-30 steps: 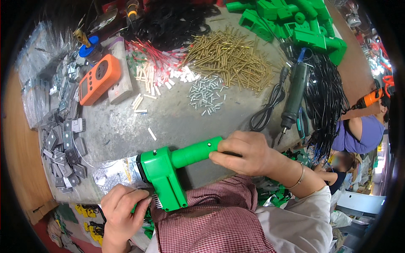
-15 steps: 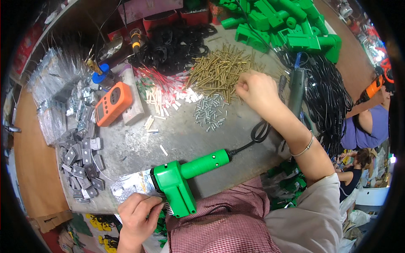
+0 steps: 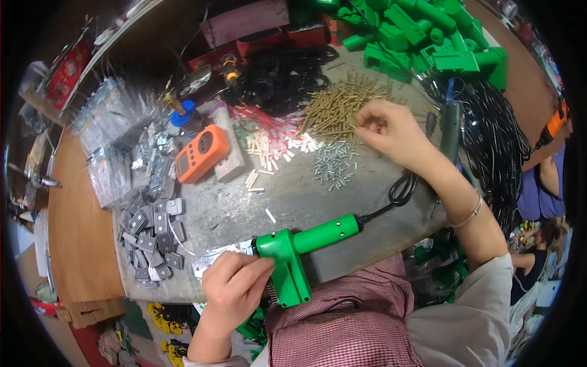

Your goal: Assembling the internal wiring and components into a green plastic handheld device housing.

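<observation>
A green corded hand tool [image 3: 284,267] lies across the near edge of the workbench, its round handle pointing right and its black cord running off that end. My left hand [image 3: 235,285] is closed at the left side of its boxy head, fingertips on the green housing. Over the right edge of a heap of long brass-coloured screws [image 3: 342,109], my right hand [image 3: 391,133] has its fingers curled together; what they hold, if anything, is hidden. Just below that heap lies a pile of small silver screws [image 3: 333,165].
Left of centre stand an orange meter [image 3: 203,154] and a screwdriver [image 3: 230,72]. Grey ribbed blocks [image 3: 156,241] lie at the left. Green housings [image 3: 416,37] fill the back right, beside bundled black cables [image 3: 495,134]. White sleeves [image 3: 269,147] with red wires lie mid-bench. Another person [image 3: 535,257] sits far right.
The whole view has shifted, moving the bench rightward in the picture. My left hand has come up onto the tool's green housing. My right hand stays by the brass screws, fingers still curled.
</observation>
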`<state>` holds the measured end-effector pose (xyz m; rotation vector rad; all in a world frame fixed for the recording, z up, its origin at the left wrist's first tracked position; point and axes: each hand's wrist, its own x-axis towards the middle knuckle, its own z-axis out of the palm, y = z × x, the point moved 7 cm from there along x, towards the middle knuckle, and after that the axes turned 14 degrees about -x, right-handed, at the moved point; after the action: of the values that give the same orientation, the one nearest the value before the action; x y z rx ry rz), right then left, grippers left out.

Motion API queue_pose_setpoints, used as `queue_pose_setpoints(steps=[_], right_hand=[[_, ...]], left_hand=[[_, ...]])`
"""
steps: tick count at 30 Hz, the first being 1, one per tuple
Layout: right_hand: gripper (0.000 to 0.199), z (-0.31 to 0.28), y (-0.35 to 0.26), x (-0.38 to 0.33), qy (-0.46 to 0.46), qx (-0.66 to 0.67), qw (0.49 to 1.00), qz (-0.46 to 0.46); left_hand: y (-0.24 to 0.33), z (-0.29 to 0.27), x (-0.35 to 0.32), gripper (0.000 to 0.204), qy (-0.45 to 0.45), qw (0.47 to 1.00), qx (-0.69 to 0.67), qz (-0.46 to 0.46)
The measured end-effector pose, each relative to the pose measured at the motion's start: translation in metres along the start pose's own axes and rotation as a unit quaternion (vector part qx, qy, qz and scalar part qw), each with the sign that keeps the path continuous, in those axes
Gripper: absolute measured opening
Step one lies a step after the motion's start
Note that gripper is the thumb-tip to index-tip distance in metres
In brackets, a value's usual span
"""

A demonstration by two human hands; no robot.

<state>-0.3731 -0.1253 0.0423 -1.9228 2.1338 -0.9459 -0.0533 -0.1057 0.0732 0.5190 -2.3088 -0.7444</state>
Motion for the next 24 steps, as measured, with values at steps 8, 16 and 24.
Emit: queue_pose_setpoints(steps=[8,16,24], right_hand=[[0.018,0.05,-0.112,-0.059,-0.331,0.506,0.788,0.112],[0.018,0.042,-0.117,-0.09,-0.296,0.311,0.888,0.167],[0.012,0.028,-0.117,-0.112,0.021,0.11,0.994,-0.002]], left_hand=[[0.041,0.018,0.047,0.036,0.027,0.97,0.108,0.218],[0.036,0.013,0.016,0.037,-0.012,0.967,0.134,0.217],[-0.02,-0.018,0.017,0.025,0.059,0.993,-0.054,-0.085]])
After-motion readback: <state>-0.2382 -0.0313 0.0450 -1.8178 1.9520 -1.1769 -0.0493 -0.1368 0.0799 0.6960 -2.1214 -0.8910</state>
